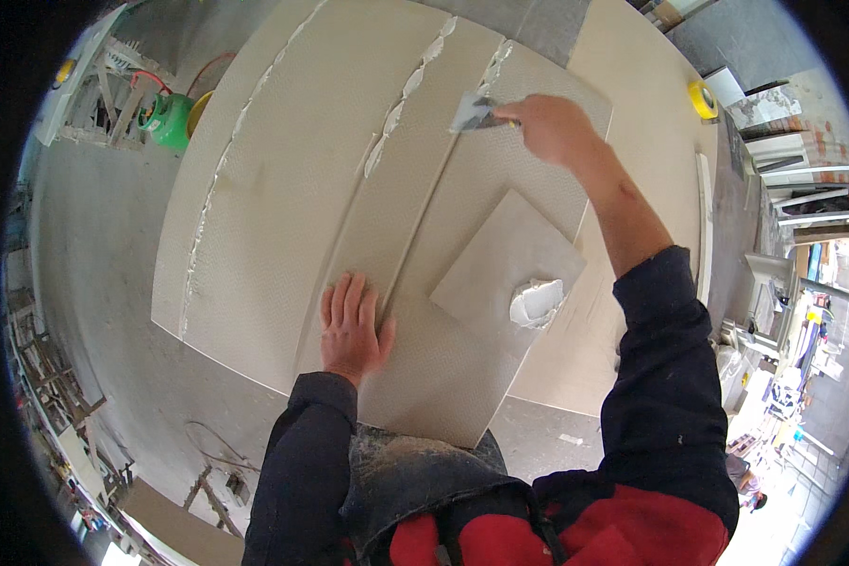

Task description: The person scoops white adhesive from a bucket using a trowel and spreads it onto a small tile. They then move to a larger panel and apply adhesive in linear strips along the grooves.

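Note:
My right hand (549, 127) grips a putty knife (474, 111), its blade against the far part of a large beige board (264, 208). White paste (496, 68) lies along a groove just beyond the blade. Nearer to me, my left hand (353, 325) rests flat on the board beside the grooves, fingers stretched out and holding nothing. Another groove carries a thick, uneven strip of paste (401, 108), and a thinner line of it (219, 170) runs down the left side. A square grey plate (500, 250) lies on the board at the right, bearing a lump of white paste (536, 304).
A second beige sheet (646, 104) extends to the right, with a roll of yellow tape (702, 99) near its far edge. On the floor at the left stands a green gas cylinder (168, 121) with a red hose. Boards and frames (783, 179) lean along the right side.

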A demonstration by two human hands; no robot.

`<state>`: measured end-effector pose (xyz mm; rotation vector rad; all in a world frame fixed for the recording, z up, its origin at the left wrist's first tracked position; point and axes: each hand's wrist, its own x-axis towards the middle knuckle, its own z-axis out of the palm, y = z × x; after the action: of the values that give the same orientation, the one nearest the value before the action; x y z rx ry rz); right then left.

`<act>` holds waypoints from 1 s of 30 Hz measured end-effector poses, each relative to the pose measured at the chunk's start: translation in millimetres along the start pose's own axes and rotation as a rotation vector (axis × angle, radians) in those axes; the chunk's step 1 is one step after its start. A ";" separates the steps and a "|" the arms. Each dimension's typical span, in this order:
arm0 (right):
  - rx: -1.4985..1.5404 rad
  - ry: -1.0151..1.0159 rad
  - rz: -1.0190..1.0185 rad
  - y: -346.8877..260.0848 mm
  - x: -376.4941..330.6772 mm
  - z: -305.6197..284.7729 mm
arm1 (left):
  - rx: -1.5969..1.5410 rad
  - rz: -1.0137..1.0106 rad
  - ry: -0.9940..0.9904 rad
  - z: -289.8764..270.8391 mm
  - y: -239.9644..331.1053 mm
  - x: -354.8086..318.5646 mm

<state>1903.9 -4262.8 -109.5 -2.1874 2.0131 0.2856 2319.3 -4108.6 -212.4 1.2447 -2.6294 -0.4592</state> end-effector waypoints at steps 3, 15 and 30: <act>0.090 -0.001 0.046 -5.8 -15.6 32.5 | 0.001 0.006 -0.007 -1.1 1.0 1.3; 0.028 0.096 0.015 -37.4 -43.3 -6.0 | -0.021 0.013 -0.004 1.9 0.7 0.0; -0.052 -0.175 0.039 -86.4 -67.0 30.2 | -0.017 0.042 0.053 5.5 -6.3 -2.4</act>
<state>1983.7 -4183.4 -123.8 -2.0741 1.9755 0.5207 2323.6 -4109.4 -219.9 1.1782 -2.5960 -0.4349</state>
